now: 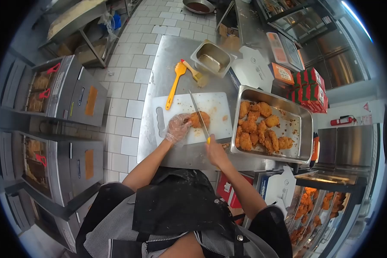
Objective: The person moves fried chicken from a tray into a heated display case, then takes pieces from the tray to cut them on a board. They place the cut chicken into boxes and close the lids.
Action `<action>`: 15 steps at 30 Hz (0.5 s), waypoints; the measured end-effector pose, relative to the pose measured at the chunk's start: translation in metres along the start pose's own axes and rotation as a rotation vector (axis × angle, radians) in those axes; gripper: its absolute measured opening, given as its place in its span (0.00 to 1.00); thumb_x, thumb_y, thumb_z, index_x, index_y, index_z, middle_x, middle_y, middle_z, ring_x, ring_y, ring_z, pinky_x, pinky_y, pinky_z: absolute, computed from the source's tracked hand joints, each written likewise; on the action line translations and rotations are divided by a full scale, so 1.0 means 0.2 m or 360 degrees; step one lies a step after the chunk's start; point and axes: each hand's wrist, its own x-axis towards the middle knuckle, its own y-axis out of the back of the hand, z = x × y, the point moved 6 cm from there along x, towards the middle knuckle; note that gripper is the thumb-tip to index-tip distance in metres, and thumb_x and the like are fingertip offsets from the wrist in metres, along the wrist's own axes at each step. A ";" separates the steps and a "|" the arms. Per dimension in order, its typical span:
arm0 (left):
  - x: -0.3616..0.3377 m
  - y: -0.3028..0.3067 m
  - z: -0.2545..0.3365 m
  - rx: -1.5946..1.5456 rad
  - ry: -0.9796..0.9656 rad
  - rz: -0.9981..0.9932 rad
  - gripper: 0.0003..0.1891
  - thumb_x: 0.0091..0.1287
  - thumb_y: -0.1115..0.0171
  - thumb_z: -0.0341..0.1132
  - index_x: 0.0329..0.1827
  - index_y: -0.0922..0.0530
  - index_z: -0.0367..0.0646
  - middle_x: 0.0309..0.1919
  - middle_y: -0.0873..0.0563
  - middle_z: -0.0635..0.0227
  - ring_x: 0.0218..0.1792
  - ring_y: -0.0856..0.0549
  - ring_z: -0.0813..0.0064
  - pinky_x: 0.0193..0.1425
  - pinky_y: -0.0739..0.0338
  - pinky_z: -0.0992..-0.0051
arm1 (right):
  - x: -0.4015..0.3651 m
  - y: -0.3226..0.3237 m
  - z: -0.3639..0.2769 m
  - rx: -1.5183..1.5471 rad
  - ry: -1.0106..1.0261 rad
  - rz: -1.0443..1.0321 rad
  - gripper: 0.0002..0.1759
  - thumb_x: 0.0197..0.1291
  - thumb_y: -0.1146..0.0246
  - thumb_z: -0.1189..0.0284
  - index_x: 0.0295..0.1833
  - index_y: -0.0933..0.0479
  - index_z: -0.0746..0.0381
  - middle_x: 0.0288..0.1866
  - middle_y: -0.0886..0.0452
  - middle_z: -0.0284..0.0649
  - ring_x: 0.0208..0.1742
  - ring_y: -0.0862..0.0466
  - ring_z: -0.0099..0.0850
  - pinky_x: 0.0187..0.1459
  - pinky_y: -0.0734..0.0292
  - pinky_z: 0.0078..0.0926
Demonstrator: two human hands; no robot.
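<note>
My left hand, in a clear plastic glove, has its fingers closed on the left side of a piece of fried chicken. The chicken lies on a white cutting board with crumbs around it. My bare right hand grips the yellow handle of a long knife. Its blade crosses over the chicken and points away from me. Beyond the board's far edge lie a yellow spatula and a brush with a pale handle and red tip.
Right of the board stands a steel tray holding several fried chicken pieces. An empty-looking steel pan sits at the table's far side, near a white carton. Red and green boxes are stacked farther right. Steel cabinets line the left.
</note>
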 end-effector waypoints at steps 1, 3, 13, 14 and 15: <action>0.00 0.01 0.02 0.0011 -0.0032 -0.0015 0.14 0.62 0.32 0.32 0.51 0.16 0.41 0.45 0.12 0.54 0.46 0.14 0.56 0.53 0.19 0.64 | 0.05 -0.07 0.04 0.0064 0.0011 0.0084 0.23 0.73 0.48 0.67 0.64 0.43 0.69 0.33 0.20 0.68 0.39 0.20 0.67 0.41 0.26 0.62; 0.01 0.01 0.05 -0.0069 0.0000 -0.0118 0.15 0.61 0.32 0.32 0.51 0.16 0.40 0.43 0.12 0.54 0.45 0.14 0.55 0.52 0.19 0.63 | 0.20 -0.12 0.08 0.0128 0.0023 0.0215 0.24 0.73 0.48 0.66 0.64 0.44 0.69 0.33 0.20 0.68 0.39 0.20 0.67 0.41 0.26 0.62; 0.21 0.10 0.49 0.0640 -0.1275 -0.0390 0.31 0.54 0.26 0.41 0.63 0.22 0.47 0.54 0.16 0.58 0.57 0.18 0.61 0.66 0.27 0.64 | -0.14 0.14 -0.01 0.0329 -0.0149 0.0570 0.20 0.73 0.47 0.66 0.62 0.39 0.64 0.33 0.19 0.66 0.38 0.19 0.66 0.39 0.26 0.60; 0.30 0.05 0.47 0.0638 -0.1267 -0.0405 0.31 0.54 0.26 0.41 0.63 0.22 0.47 0.54 0.16 0.58 0.57 0.18 0.61 0.66 0.27 0.64 | -0.20 0.15 0.02 0.0426 -0.0140 0.0710 0.20 0.73 0.47 0.65 0.62 0.39 0.64 0.33 0.19 0.67 0.39 0.19 0.67 0.40 0.26 0.61; 0.35 -0.10 0.40 0.0720 -0.1224 -0.0912 0.33 0.53 0.25 0.42 0.65 0.24 0.48 0.57 0.19 0.57 0.60 0.20 0.59 0.68 0.29 0.63 | -0.25 0.15 0.05 0.0430 -0.0147 0.0698 0.20 0.73 0.47 0.65 0.62 0.39 0.64 0.33 0.19 0.67 0.39 0.19 0.67 0.40 0.26 0.61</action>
